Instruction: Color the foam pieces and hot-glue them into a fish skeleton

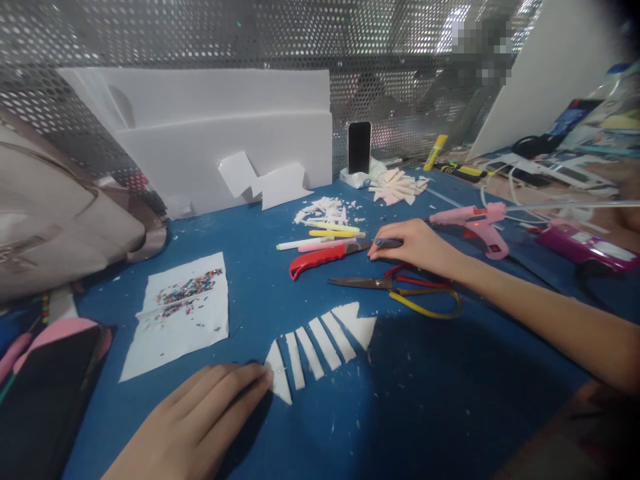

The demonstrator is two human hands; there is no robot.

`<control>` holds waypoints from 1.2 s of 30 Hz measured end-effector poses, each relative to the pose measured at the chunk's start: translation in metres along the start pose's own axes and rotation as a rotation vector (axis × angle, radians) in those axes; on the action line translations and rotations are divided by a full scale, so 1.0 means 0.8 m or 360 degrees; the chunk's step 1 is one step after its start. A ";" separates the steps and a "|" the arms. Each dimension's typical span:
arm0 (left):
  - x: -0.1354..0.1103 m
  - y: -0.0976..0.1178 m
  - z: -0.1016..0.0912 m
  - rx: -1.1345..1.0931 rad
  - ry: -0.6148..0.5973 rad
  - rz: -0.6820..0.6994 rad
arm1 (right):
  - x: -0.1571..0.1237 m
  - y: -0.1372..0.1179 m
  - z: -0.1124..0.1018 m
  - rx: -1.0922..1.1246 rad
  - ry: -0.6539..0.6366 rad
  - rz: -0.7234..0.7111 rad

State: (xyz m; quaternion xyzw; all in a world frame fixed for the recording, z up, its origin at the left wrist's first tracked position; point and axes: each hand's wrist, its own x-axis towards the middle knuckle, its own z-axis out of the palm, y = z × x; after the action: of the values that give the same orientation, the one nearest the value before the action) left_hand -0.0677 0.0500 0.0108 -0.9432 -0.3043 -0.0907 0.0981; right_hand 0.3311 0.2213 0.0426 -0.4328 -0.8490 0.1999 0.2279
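Observation:
My left hand (200,420) lies flat on the blue table (425,400), fingers stretched out, fingertips touching the leftmost of several white foam strips (320,347) laid in a curved row. My right hand (413,245) reaches forward and is closed on a dark pen-like tool (387,243), right by the tip of a red utility knife (320,259). Red and yellow handled scissors (400,287) lie just below that hand. Several coloured marker sticks (327,237) lie beyond the knife.
A pink glue gun (475,223) lies right of my hand. White paper with coloured glitter (183,310) sits at left. White foam boards (215,133) lean on the mesh wall; a phone (359,147) stands upright. Foam scraps (325,210), a bag (60,213), clutter at right.

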 end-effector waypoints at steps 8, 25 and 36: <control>0.001 -0.001 0.000 -0.0044 0.0029 -0.0025 | 0.003 0.003 0.012 -0.0206 -0.0103 -0.0010; 0.014 0.001 -0.007 -0.0113 0.0189 0.0011 | 0.110 -0.023 -0.035 -0.0749 0.0193 -0.0063; 0.016 0.006 -0.006 -0.0154 0.0212 -0.0055 | 0.028 0.004 -0.046 -0.0664 -0.0216 0.0104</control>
State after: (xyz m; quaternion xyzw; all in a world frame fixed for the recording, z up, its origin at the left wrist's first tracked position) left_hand -0.0551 0.0517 0.0180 -0.9333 -0.3087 -0.1694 0.0709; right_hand 0.3423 0.2468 0.0754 -0.4833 -0.8709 0.0558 0.0692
